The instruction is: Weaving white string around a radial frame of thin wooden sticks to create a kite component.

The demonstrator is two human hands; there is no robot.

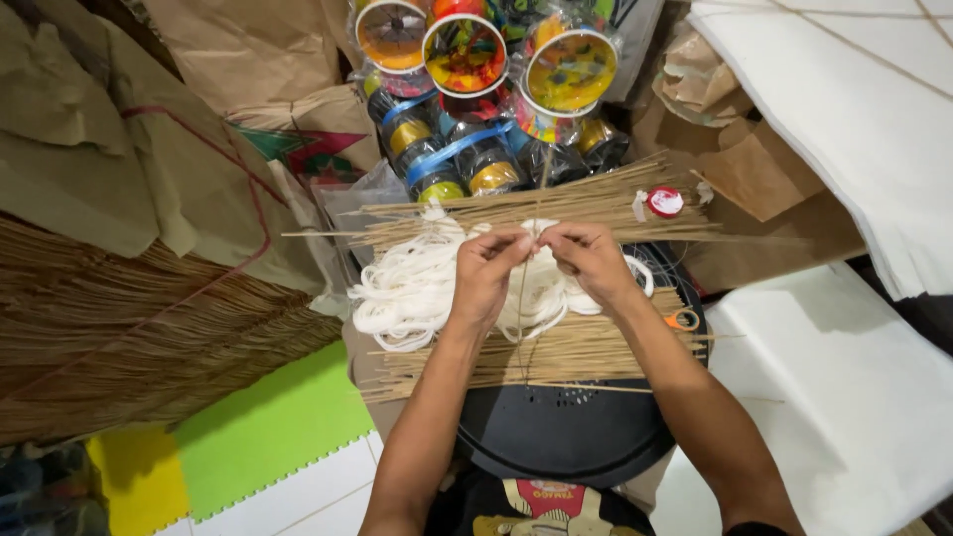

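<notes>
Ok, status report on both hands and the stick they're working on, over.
Left hand and right hand both pinched on one thin upright stick. Held over white cord pile and stick bundles. Nothing between the hands.

The person's forearms are bare, both hands [536, 260] without gloves or rings. At six o'clock shows a black shirt [531, 501] with a red-and-yellow printed graphic.

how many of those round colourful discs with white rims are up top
3, in a row above the hands: an orange disc at left, a red disc in the middle, a yellow disc at right. More may be hidden.
</notes>
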